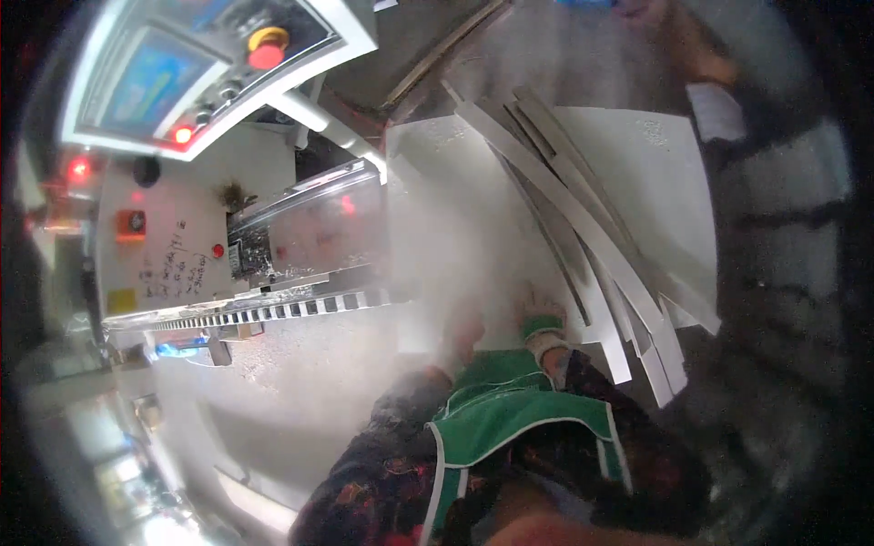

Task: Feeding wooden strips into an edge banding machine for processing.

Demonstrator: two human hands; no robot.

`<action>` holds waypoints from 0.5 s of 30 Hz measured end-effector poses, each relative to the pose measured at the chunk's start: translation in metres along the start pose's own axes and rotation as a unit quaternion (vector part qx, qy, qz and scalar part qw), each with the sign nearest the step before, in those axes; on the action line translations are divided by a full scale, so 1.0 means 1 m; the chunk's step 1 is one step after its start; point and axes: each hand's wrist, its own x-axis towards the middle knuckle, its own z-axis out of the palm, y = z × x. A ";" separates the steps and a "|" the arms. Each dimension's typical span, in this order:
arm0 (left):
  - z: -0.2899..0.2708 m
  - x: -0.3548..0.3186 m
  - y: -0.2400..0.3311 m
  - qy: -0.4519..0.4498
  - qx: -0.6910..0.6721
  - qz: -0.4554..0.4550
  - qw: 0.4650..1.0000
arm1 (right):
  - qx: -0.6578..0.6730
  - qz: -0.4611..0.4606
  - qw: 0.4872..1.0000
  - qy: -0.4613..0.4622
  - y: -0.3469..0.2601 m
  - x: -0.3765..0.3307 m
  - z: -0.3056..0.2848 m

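A large white board (669,200) lies in front of me. At its near edge my right hand (543,318), in a white-and-green work glove, rests on the board with its fingers stretched forward. My left hand (462,335) is beside it at the same edge, but a hazy patch blurs its fingers, and I cannot tell how they are held. Several long pale strips (583,214) lie in a loose, crossing pile on the board, just right of my right hand. Some of their near ends hang past the board's edge.
To the left stands a machine with a slotted rail (291,308) and a long metal cover (319,223). Above it hangs a control panel (218,68) with a screen and a red stop button (267,52). Another person's arm (701,55) shows at the far right.
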 end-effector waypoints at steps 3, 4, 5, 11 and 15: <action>0.024 -0.030 0.040 -0.078 -0.110 -0.082 0.987 | 0.074 0.010 0.987 -0.139 0.005 0.010 -0.035; 0.031 -0.032 0.046 -0.106 -0.164 -0.103 0.975 | 0.069 0.014 0.989 -0.132 0.017 0.005 -0.027; 0.039 -0.032 0.049 -0.135 -0.217 -0.128 0.958 | 0.134 -0.031 0.990 -0.030 0.037 -0.004 -0.004; 0.107 -0.017 0.090 -0.051 -0.187 -0.149 0.970 | 0.539 0.000 0.842 -0.029 0.049 -0.106 -0.063; 0.154 -0.035 0.106 -0.108 -0.143 -0.141 0.974 | 0.443 -0.049 0.895 0.027 0.106 -0.164 -0.010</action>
